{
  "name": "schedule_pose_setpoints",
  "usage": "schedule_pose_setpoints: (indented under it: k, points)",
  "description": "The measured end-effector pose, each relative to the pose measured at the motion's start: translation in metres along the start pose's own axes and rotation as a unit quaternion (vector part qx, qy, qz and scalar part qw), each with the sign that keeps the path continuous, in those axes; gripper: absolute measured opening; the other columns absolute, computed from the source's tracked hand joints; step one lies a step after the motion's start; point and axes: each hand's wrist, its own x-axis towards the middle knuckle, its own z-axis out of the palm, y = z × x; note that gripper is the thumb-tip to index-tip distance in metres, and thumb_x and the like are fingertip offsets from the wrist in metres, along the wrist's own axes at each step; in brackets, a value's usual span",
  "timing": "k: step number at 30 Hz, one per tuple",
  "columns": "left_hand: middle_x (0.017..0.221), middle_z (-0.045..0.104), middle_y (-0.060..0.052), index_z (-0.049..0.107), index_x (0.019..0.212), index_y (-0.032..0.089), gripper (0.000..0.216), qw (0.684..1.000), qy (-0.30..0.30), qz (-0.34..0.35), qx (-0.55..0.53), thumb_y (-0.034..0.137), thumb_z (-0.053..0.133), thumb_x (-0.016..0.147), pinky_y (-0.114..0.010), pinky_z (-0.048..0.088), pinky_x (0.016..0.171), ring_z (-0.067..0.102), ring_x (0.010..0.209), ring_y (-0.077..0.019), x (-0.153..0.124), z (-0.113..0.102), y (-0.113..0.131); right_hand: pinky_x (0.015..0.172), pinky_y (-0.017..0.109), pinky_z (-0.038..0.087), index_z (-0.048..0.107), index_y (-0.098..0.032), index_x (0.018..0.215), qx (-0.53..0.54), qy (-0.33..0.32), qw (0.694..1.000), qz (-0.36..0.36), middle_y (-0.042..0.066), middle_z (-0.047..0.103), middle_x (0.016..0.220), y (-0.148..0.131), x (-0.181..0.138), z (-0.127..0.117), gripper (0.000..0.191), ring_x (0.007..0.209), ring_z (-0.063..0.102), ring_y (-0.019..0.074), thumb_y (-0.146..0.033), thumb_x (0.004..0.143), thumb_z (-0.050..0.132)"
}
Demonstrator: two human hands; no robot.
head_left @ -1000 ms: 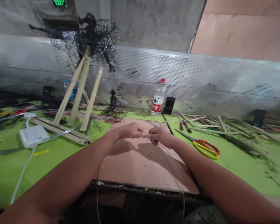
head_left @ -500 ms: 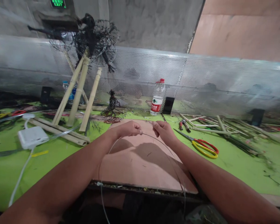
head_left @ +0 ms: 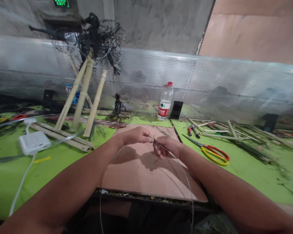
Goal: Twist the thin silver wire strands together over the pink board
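Observation:
Over a tan board (head_left: 136,175), my left hand (head_left: 140,135) and my right hand (head_left: 166,146) meet with fingertips close together. Both pinch a thin, pale wire (head_left: 190,188), which bends into a large loop. Its two sides hang down past the board's front edge, and the bottom of the loop lies below the view. The wire passes over the right hand's fingers. What exactly lies between the fingertips is too small to make out.
Scissors (head_left: 215,154) with red and yellow handles and pliers (head_left: 193,130) lie to the right. A bottle (head_left: 164,104) and a black phone-like slab (head_left: 176,110) stand behind. Bamboo poles (head_left: 82,97) and a white box (head_left: 35,143) are left. Plant stalks (head_left: 254,149) lie far right.
My right hand has come down and left to meet the left hand, turning its fingers inward. The left hand has shifted slightly right. The wire loop now runs over the right hand.

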Motion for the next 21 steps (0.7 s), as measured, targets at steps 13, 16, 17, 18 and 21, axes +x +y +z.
schedule_pose_setpoints:
  k: [13, 16, 17, 18, 21]
  points:
    - [0.055, 0.038, 0.004, 0.056, 0.065, 0.013, 0.025, 0.998, -0.003, -0.024, 0.065, 0.037, 0.052, 0.07, -0.021, 0.023, 0.048, 0.031, 0.052, -0.0077, 0.005, 0.0, -0.011, 0.054, 0.025, 0.037, 0.052, -0.015, 0.061, -0.592, 0.162, 0.773, -0.162, 0.007, 0.059, 0.058, -0.005, 0.003, 0.005, 0.033, 0.056, 0.054, 0.0138, -0.042, 0.08, 0.049]
    - [0.056, 0.039, 0.003, 0.055, 0.063, 0.013, 0.024, 0.996, -0.008, -0.034, 0.088, 0.035, 0.052, 0.07, -0.021, 0.024, 0.049, 0.032, 0.053, -0.0079, 0.007, 0.0, -0.015, 0.06, 0.027, 0.036, 0.053, -0.015, 0.058, -0.695, 0.194, 0.664, -0.195, 0.011, 0.061, 0.062, -0.004, 0.005, 0.008, 0.033, 0.065, 0.056, 0.0176, -0.039, 0.08, 0.05]
    - [0.056, 0.039, 0.003, 0.056, 0.064, 0.012, 0.024, 0.995, -0.009, -0.037, 0.089, 0.035, 0.052, 0.07, -0.021, 0.024, 0.049, 0.032, 0.052, -0.0079, 0.007, -0.001, -0.015, 0.06, 0.027, 0.036, 0.052, -0.016, 0.057, -0.688, 0.203, 0.669, -0.196, 0.011, 0.062, 0.062, -0.004, 0.006, 0.008, 0.034, 0.065, 0.056, 0.0176, -0.039, 0.08, 0.05]
    - [0.056, 0.039, 0.003, 0.056, 0.065, 0.012, 0.024, 0.996, -0.007, -0.038, 0.086, 0.036, 0.052, 0.07, -0.021, 0.024, 0.049, 0.031, 0.052, -0.0078, 0.007, -0.001, -0.014, 0.059, 0.027, 0.037, 0.052, -0.016, 0.057, -0.659, 0.209, 0.697, -0.191, 0.011, 0.062, 0.061, -0.003, 0.006, 0.007, 0.035, 0.063, 0.056, 0.0169, -0.042, 0.08, 0.049]
    - [0.055, 0.037, 0.004, 0.056, 0.068, 0.012, 0.026, 0.998, 0.001, -0.025, 0.06, 0.037, 0.052, 0.071, -0.021, 0.023, 0.047, 0.03, 0.05, -0.0074, 0.003, -0.003, -0.008, 0.053, 0.025, 0.041, 0.053, -0.015, 0.065, -0.442, 0.177, 0.868, -0.138, 0.008, 0.061, 0.059, -0.004, 0.004, 0.001, 0.042, 0.054, 0.056, 0.0144, -0.052, 0.081, 0.043]
